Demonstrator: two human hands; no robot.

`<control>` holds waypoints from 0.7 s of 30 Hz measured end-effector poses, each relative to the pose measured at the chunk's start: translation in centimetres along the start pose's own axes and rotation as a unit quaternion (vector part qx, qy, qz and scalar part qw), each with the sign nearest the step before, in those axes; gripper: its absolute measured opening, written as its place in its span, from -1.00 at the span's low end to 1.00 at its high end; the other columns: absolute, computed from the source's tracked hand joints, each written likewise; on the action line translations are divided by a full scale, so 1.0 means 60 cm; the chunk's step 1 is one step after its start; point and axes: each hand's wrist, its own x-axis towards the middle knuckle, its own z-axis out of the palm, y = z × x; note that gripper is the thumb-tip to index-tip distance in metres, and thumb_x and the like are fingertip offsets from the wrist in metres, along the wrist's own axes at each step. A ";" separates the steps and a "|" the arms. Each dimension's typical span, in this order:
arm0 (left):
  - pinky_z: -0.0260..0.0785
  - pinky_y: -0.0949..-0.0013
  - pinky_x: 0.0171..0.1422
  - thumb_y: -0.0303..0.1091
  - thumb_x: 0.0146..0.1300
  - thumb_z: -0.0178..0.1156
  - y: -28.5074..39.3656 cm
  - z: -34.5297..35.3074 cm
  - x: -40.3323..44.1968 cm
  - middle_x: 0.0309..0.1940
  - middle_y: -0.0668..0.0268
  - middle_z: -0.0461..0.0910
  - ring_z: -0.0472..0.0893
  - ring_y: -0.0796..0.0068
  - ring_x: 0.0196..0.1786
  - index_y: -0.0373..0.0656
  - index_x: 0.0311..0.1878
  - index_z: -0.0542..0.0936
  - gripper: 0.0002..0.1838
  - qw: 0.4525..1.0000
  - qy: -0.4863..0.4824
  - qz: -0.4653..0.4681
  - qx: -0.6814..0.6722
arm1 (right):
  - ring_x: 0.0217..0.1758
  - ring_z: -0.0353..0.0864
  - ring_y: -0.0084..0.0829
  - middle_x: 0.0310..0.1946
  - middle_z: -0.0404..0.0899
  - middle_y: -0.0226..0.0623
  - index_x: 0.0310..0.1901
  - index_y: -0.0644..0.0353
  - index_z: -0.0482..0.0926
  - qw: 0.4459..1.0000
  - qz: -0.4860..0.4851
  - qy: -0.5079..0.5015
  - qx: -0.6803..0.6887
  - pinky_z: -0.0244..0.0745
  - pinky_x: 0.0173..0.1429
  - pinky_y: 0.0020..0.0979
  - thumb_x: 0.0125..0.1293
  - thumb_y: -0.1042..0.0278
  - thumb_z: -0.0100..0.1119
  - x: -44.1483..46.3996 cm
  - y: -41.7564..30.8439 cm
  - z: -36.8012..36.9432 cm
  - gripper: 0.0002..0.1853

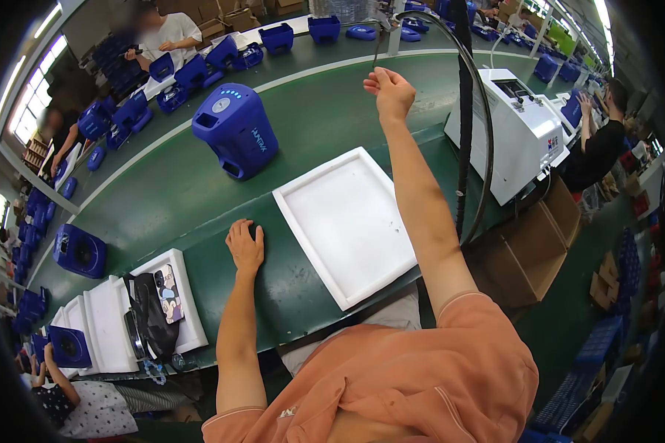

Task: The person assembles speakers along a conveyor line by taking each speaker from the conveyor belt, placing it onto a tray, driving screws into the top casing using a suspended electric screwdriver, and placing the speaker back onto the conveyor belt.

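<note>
My left hand [244,245] lies on the green bench with its fingers stretched out, left of a white foam tray [341,225]. My right hand [391,92] is raised past the tray's far side, thumb and fingers pinched together. A thin dark strip [377,55] hangs down to those fingertips; what exactly they grip is too small to make out. Beyond the tray stands a blue plastic unit [236,133] with a round button and small lights on top, on the green conveyor. Neither hand touches it.
At right stand a white machine [506,136], a black hanging cable [488,125] and an open cardboard box [532,247]. Another foam tray [188,310] at left bears a black bag [155,317] and a phone [168,294]. Co-workers handle blue parts around the line.
</note>
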 end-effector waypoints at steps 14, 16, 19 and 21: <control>0.20 0.02 0.48 -0.15 0.39 0.25 0.001 -0.007 0.002 0.20 0.22 0.55 0.46 0.14 0.36 -0.12 0.12 0.60 -0.65 1.000 -0.004 -0.003 0.006 | -0.40 0.79 -0.49 -0.47 0.78 -0.30 -0.24 0.28 0.78 0.960 -0.175 0.042 -0.214 0.62 -0.24 -0.43 0.29 0.21 0.45 0.032 0.023 -0.001 -0.74; 0.19 0.03 0.48 -0.15 0.39 0.25 0.000 -0.007 0.002 0.20 0.23 0.55 0.46 0.15 0.36 -0.12 0.13 0.60 -0.65 1.000 -0.005 -0.003 0.007 | -0.41 0.78 -0.48 -0.46 0.78 -0.31 -0.24 0.26 0.78 0.952 -0.182 0.043 -0.243 0.61 -0.22 -0.42 0.27 0.18 0.47 0.038 0.023 -0.002 -0.73; 0.19 0.03 0.48 -0.16 0.38 0.26 -0.001 -0.006 0.001 0.20 0.23 0.55 0.46 0.15 0.36 -0.12 0.13 0.60 -0.65 1.000 -0.004 -0.001 0.009 | -0.42 0.77 -0.46 -0.46 0.78 -0.33 -0.26 0.22 0.78 0.941 -0.189 0.042 -0.279 0.61 -0.20 -0.40 0.25 0.15 0.49 0.038 0.011 -0.001 -0.73; 0.20 0.03 0.48 -0.16 0.37 0.26 -0.002 -0.008 0.001 0.20 0.23 0.55 0.46 0.15 0.36 -0.12 0.12 0.60 -0.65 1.000 -0.004 0.000 0.009 | -0.43 0.76 -0.46 -0.47 0.77 -0.35 -0.27 0.18 0.78 0.935 -0.192 0.042 -0.295 0.60 -0.20 -0.39 0.23 0.13 0.50 0.042 0.008 0.000 -0.73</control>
